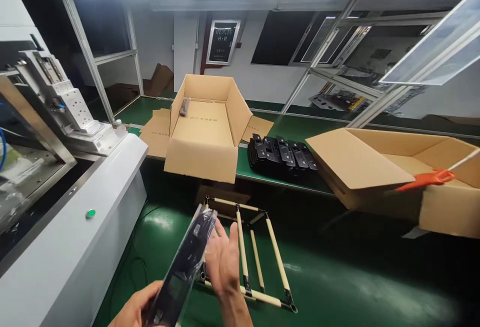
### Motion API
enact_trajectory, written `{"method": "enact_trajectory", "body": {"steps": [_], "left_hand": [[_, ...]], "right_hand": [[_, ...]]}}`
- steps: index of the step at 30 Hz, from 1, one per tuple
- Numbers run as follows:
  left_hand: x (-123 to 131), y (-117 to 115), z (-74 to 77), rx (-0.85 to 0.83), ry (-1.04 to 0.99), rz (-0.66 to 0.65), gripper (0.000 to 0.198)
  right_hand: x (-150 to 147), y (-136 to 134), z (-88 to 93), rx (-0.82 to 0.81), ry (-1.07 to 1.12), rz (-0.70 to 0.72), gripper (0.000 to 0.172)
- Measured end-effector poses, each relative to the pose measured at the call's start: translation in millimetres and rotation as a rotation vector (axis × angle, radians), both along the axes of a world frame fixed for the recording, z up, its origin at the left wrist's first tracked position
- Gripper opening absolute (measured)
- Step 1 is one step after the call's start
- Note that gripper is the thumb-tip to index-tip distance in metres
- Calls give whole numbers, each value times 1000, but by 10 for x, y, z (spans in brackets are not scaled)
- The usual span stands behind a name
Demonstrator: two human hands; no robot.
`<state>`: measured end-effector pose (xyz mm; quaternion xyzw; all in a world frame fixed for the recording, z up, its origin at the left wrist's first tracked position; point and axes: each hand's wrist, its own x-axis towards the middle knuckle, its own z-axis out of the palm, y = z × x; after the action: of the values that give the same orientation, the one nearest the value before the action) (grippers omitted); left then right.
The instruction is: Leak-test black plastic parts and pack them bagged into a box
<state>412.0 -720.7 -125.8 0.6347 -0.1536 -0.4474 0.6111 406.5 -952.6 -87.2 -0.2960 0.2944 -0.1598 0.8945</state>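
Observation:
My left hand [137, 306] grips the lower end of a long black plastic panel in a clear plastic bag [184, 262]. The bagged panel slants up and away from me, its far end near the middle of the view. Alongside its right edge is my right hand [225, 259], fingers stretched out and thumb apart; whether the fingertips touch the bag is hard to tell. Ahead, an open cardboard box [200, 162] on the green bench has a small bagged item [184, 107] at its far left inside. Right of it lie several stacked black panels [281, 154].
A frame of cream tubes [277, 254] stands on the green floor beyond my hands. To the left is a white machine [71, 237] with a green button. Another open cardboard box [450, 212] with an orange item [427, 179] across its edge sits at right. Metal posts [318, 57] rise from the bench.

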Motion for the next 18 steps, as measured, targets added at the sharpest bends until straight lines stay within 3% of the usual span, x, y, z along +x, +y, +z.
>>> {"method": "enact_trajectory", "body": {"steps": [4,6,8,10,12,16,18], "left_hand": [[560,-641,154,13,-181,70,71],[861,-980,204,18,-213,60,70],[1181,-1283,181,-29,-229,45,75],[1525,-1512,77,-104,-229,57,86],[1894,-1649,-80,-129,-236,62,96],[2608,-1711,-331,-30,-275,-92,94],[2874,-1688,-354,42,-259,-153,86]], "right_hand": [[130,-24,-324,-348,145,107,104],[323,-35,-434,-509,214,144,102],[629,-151,-410,-652,282,97,91],[1053,-401,-231,-783,326,21,84],[1592,-763,70,-932,342,-44,79],[2964,-1605,738,-1268,333,-155,74],[3700,-1988,963,-1367,503,-32,71]]}}
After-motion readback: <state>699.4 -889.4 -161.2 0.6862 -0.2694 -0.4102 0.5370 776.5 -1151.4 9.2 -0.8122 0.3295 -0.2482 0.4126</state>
